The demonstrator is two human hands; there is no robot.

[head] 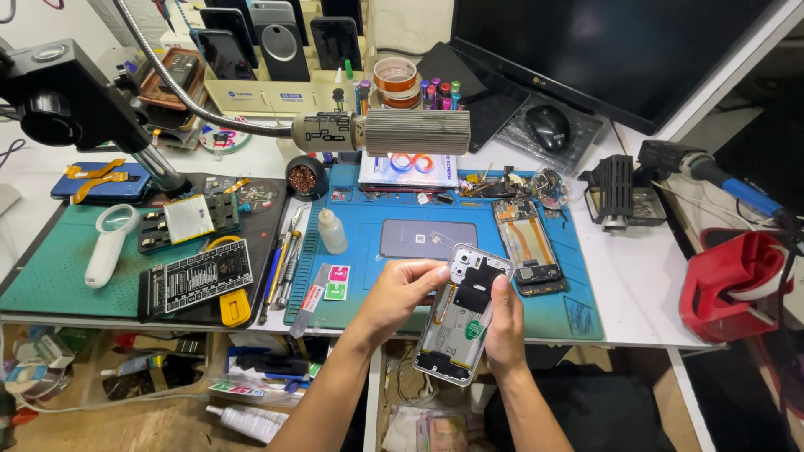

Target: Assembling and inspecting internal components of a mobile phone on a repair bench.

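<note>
Phone (463, 314) with back cover off, held over front edge of blue mat (519, 289). Right hand (505, 335) clasped round lower side, left hand (400, 291) pinching top corner. Probably light, stiff, fragile inside; best gripped by frame edges.

A phone repair workshop: a blue mat (368, 213) strewn with opened phones (526, 244), a soldering iron (712, 172) (on its stand), tape rolls (395, 81), and racked handsets (283, 38).

Dark flat monitor screen (611, 46) at back right, switched off. Small green-and-pink square packets (337, 283) lie on blue mat's (578, 314) left edge. Grey phone screen panel (428, 238) lies flat mid-mat, beside them.
</note>
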